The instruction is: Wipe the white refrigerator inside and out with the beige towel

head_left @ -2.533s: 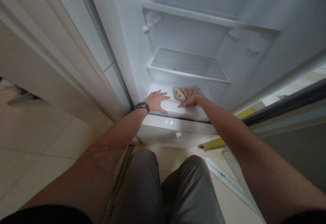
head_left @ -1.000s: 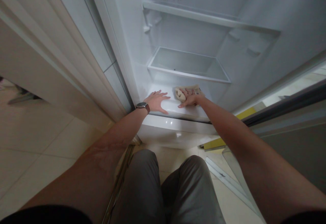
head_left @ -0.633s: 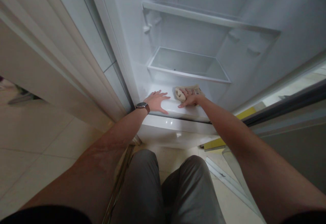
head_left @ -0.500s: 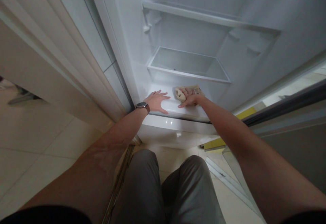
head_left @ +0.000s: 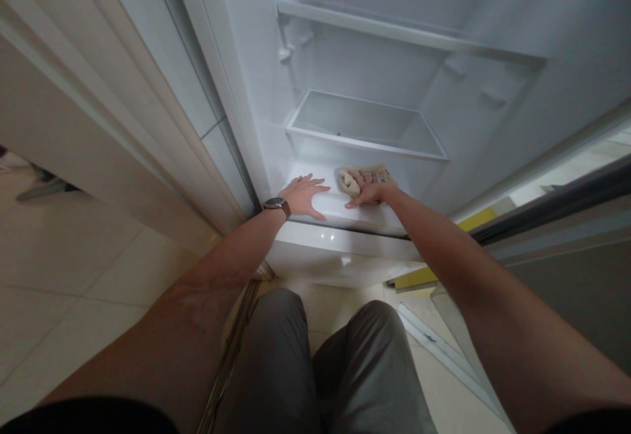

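Inside a white refrigerator, my left hand (head_left: 303, 196) rests with spread fingers on the floor of the compartment (head_left: 335, 212), near its left wall. It holds nothing, and a watch (head_left: 276, 204) is on that wrist. To the right of it, my right hand (head_left: 371, 192) grips a folded beige cloth (head_left: 350, 183) and presses it on the same white floor. Part of the cloth is hidden under the fingers and palm. Just above and behind both hands is a glass shelf (head_left: 367, 118) with a white frame.
Higher up, a white-edged shelf (head_left: 409, 34) crosses the compartment. The open door with its dark seal (head_left: 557, 204) stands at the right. On the tiled floor lie a yellow object (head_left: 414, 279) and a long white strip (head_left: 446, 348). A door frame (head_left: 123, 131) runs along the left.
Almost nothing differs. Both hands and the cloth stay in the same places; the view has shifted very slightly.
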Motion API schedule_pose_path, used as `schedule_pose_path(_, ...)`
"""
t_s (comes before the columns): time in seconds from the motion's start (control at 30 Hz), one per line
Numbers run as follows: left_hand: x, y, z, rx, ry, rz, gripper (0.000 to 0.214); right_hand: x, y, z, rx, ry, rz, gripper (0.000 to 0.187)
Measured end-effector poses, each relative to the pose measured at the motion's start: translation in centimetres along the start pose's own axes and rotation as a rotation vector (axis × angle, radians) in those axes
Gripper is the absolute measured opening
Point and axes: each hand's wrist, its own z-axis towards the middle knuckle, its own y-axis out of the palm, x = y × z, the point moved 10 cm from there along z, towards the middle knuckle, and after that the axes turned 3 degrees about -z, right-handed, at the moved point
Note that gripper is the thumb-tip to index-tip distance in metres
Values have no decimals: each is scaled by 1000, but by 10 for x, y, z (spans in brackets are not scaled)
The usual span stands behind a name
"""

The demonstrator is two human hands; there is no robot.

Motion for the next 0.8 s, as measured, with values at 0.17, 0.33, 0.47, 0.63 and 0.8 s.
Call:
schedule_pose_path(0.17,0,0,0,-1,0,-1,117,-1,5,-1,-59,-2,8,153)
schedule_pose_path(0.33,1,-1,-1,3,-5,-4,116,0,5,-1,-60,14,6,157)
schedule_pose_path(0.47,1,0,-1,3,-1,-3,116,0,5,-1,-59,12,17,155)
schedule_pose_path(0.63,-1,1,0,-1,-1,-2,115,1,5,2,-43,15,24,156)
schedule_pose_path(0.8,-1,1,0,-2,0,-6,115,2,7,5,-51,11,11,158)
